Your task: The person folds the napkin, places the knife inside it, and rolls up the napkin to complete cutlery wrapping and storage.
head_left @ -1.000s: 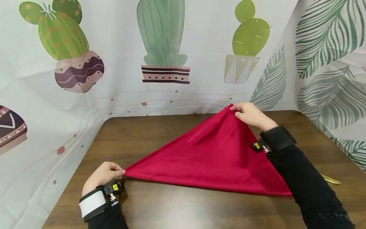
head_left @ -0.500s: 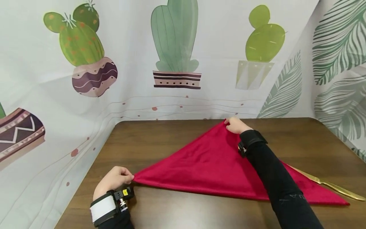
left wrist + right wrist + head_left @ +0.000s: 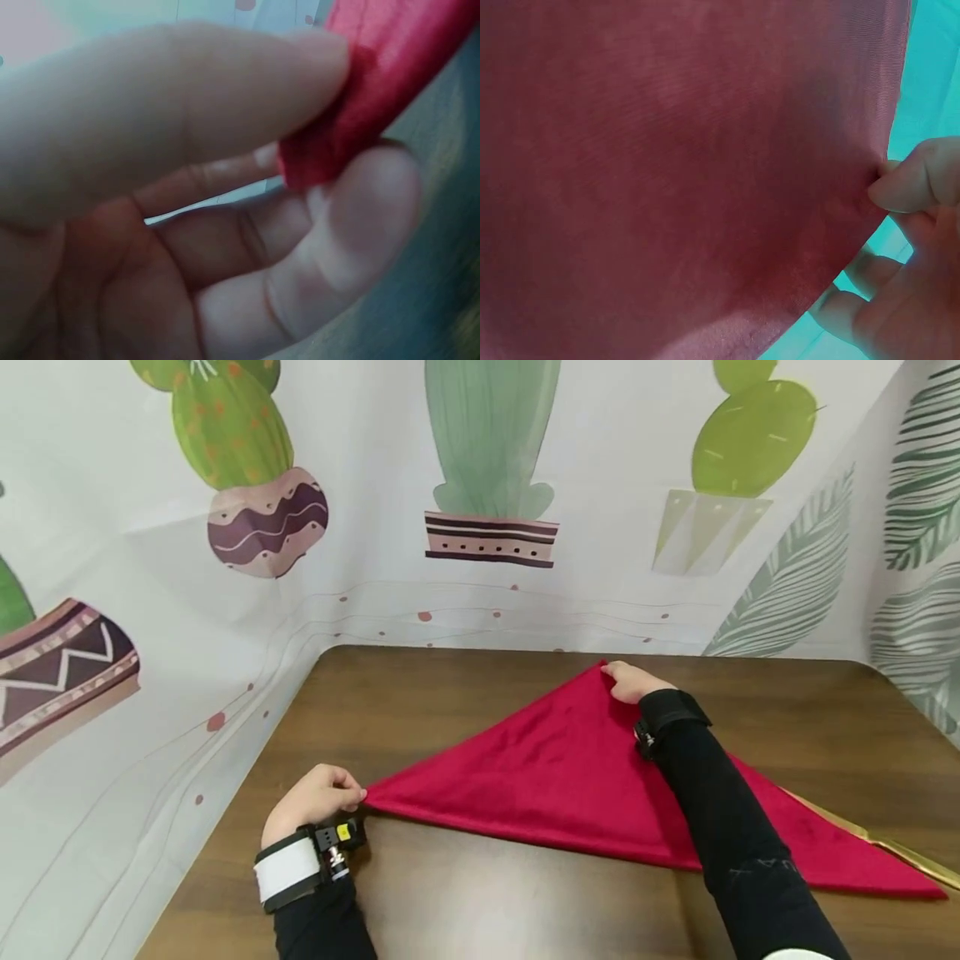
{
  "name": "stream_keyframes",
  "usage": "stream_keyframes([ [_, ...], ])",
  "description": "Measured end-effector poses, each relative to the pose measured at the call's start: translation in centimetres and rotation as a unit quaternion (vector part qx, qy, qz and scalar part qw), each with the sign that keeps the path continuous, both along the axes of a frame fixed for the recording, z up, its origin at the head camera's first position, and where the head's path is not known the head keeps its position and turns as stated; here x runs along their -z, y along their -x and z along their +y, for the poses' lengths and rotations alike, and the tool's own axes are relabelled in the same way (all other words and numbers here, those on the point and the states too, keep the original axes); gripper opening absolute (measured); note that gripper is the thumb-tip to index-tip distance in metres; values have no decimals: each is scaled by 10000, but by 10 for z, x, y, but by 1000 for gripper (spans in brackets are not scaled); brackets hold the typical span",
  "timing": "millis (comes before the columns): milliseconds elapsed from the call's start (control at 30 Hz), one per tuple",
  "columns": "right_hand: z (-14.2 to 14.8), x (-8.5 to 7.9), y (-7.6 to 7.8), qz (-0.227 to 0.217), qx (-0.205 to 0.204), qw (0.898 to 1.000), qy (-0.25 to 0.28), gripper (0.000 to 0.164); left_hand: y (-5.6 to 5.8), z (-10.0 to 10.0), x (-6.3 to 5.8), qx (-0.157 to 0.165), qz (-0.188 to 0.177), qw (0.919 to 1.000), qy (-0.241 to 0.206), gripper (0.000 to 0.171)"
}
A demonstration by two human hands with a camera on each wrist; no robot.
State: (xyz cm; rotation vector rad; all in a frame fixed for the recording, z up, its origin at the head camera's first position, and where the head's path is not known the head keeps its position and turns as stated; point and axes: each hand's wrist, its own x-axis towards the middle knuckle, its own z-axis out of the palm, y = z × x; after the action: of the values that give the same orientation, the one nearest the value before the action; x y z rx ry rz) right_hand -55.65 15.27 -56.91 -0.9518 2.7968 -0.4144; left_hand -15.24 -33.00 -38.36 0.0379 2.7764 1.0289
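A red satiny napkin [image 3: 517, 777] lies in a triangle across the table, one point toward the back and a long edge toward the front. My left hand [image 3: 311, 802] pinches its left corner between thumb and fingertips. The left wrist view shows the folded red corner of the napkin [image 3: 405, 67] between thumb and finger. At the far point, my right hand [image 3: 633, 682] pinches the napkin's tip. In the right wrist view the fabric fills most of the picture, with the thumb on its edge. My right forearm hides part of the napkin's right half.
A gold knife [image 3: 911, 856] lies along the napkin's right side, its blade partly covered by the cloth. The brown wooden table [image 3: 450, 693] ends at a white wall cloth [image 3: 360, 527] printed with cacti and leaves.
My right hand has lowered the napkin's far tip toward the table while still pinching it. The left hand keeps its corner. The head view has shifted, showing the right corner and more knife.
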Motion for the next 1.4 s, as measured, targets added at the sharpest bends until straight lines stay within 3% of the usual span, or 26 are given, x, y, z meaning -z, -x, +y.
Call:
stream_keyframes([
  [67, 1, -6, 3, -80, -28, 9999, -62, 62, 2, 0, -2, -31, -1, 10000, -1, 12],
  [133, -5, -24, -12, -158, -31, 9998, -137, 62, 4, -1, -3, -88, -27, 10000, -3, 13],
  [200, -22, -59, -47, -454, 158, 9981, -384, 62, 3, -1, -4, -161, -64, 9998, 17, 13],
  [333, -59, -138, -131, -856, 361, 9927, -773, 55, 1, -3, -5, -228, -80, 9997, 59, 13],
  [433, -71, -166, -162, -917, 544, 9898, -950, 55, 1, -3, -5, -253, -61, 9996, 57, 13],
  [567, -71, -170, -165, -960, 1045, 9837, -1103, 63, 6, -1, -8, -246, -81, 9996, 66, 14],
  [667, -73, -170, -162, -781, 1137, 9835, -1168, 65, 6, -2, -8, -249, -104, 9996, 56, 14],
  [900, -80, -166, -165, -769, 898, 9875, -1040, 64, 4, -6, -3, -317, -127, 9994, 38, 14],
  [1100, -60, -169, -175, -704, 407, 9936, -789, 66, 8, 1, 0, -199, -79, 9998, 35, 14],
  [1233, -49, -178, -196, -241, -55, 9975, -662, 65, 6, 2, -1, -274, -129, 9995, 72, 14],
  [1400, -34, -186, -243, 566, -626, 9941, -676, 58, 1, -4, -4, -316, -161, 9993, 71, 14],
])
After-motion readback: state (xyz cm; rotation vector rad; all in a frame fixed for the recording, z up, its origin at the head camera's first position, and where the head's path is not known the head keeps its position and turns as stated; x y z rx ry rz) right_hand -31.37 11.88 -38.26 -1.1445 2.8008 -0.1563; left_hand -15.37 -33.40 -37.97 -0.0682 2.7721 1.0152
